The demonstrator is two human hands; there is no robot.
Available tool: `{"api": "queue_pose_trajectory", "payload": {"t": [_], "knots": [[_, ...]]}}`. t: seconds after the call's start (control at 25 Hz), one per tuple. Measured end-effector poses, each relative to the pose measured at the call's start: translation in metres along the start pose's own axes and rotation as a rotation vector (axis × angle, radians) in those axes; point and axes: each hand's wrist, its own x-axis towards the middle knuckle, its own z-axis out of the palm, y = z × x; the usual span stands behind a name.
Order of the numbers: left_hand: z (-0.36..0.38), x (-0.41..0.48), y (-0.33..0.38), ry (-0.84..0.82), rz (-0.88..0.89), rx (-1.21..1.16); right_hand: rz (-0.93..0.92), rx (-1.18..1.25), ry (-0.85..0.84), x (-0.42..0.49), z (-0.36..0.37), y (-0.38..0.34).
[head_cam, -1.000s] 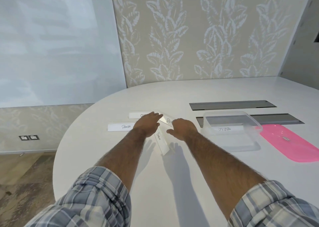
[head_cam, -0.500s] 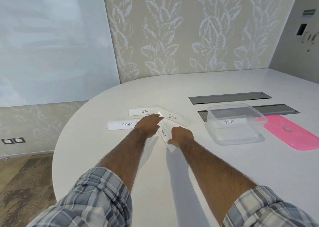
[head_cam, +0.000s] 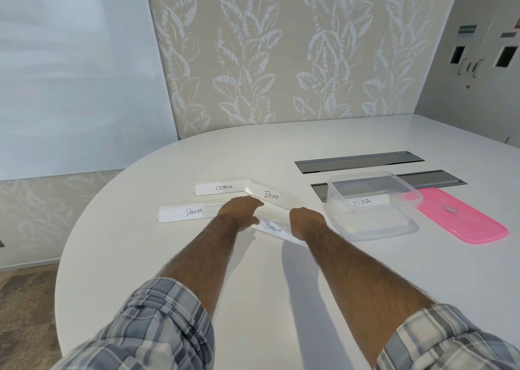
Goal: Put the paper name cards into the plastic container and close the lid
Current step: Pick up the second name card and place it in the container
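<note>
Four white folded name cards lie left of centre on the white table: OSTRICH [head_cam: 223, 187], BEAR [head_cam: 271, 195], PANDA [head_cam: 192, 211] and PENGUIN [head_cam: 273, 226]. My left hand [head_cam: 242, 210] grips the PENGUIN card's left end, fingers reaching toward the BEAR card. Over that card's right end, my right hand [head_cam: 305, 220] is closed and hides it. To the right stands the clear plastic container [head_cam: 336, 189], open, with a ZEBRA card [head_cam: 365, 202] inside. Beside the container, on its right, the pink lid [head_cam: 461, 217] lies flat.
Two dark grey cable hatches [head_cam: 357, 161] are set into the table [head_cam: 281, 285] behind the container. The table's rounded edge runs close to the left of the PANDA card. A leaf-patterned wall stands behind.
The PENGUIN card has turned from pointing toward me to lying more sideways between my hands. My right hand shifted right to its far end, and my view moved closer.
</note>
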Motion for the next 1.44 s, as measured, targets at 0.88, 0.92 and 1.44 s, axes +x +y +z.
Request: {"api": "queue_pose_trajectory", "payload": {"t": [0.88, 0.92, 1.44], "knots": [[-0.004, 0.020, 0.005, -0.068, -0.052, 0.010, -0.166, -0.101, -0.002, 0.030, -0.031, 0.025], [-0.012, 0.020, 0.008, -0.053, -0.051, 0.013, -0.173, -0.109, 0.010, 0.030, -0.039, 0.027], [-0.093, 0.038, 0.122, 0.082, -0.050, 0.058, -0.205, -0.195, 0.212, 0.010, -0.118, 0.130]]}}
